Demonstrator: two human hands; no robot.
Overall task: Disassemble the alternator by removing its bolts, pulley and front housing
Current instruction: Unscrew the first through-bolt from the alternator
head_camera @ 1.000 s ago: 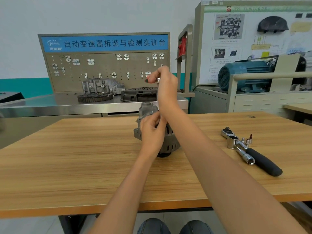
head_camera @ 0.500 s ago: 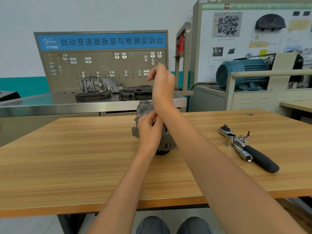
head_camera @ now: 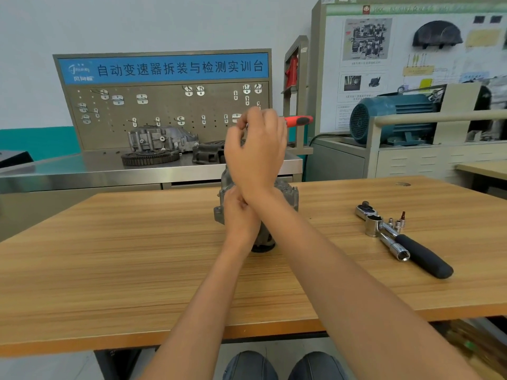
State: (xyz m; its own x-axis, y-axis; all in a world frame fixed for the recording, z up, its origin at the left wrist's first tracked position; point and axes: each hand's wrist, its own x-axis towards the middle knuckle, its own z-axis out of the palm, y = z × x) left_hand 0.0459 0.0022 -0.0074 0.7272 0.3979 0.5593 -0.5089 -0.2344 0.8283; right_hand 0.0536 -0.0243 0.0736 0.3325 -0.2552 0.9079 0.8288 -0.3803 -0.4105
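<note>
The grey metal alternator point(head_camera: 288, 193) stands on the wooden table point(head_camera: 137, 256), mostly hidden behind my two hands. My left hand point(head_camera: 238, 215) grips its left side and holds it upright. My right hand point(head_camera: 256, 149) is raised above the alternator, fingers closed around a tool with a red and black handle point(head_camera: 299, 121) that sticks out to the right at about pegboard height. The tool's working end is hidden by my fingers. One bolt head point(head_camera: 295, 188) shows on the alternator's right rim.
A black-handled ratchet point(head_camera: 406, 242) with sockets and small bits point(head_camera: 399, 222) lies on the table's right side. Behind the table stands a steel bench point(head_camera: 68, 171) with gear parts and a pegboard. A blue motor point(head_camera: 392, 116) sits at the back right.
My right hand has turned over the alternator, so the red tool handle now sticks out to the right. My left hand stays on the alternator.
</note>
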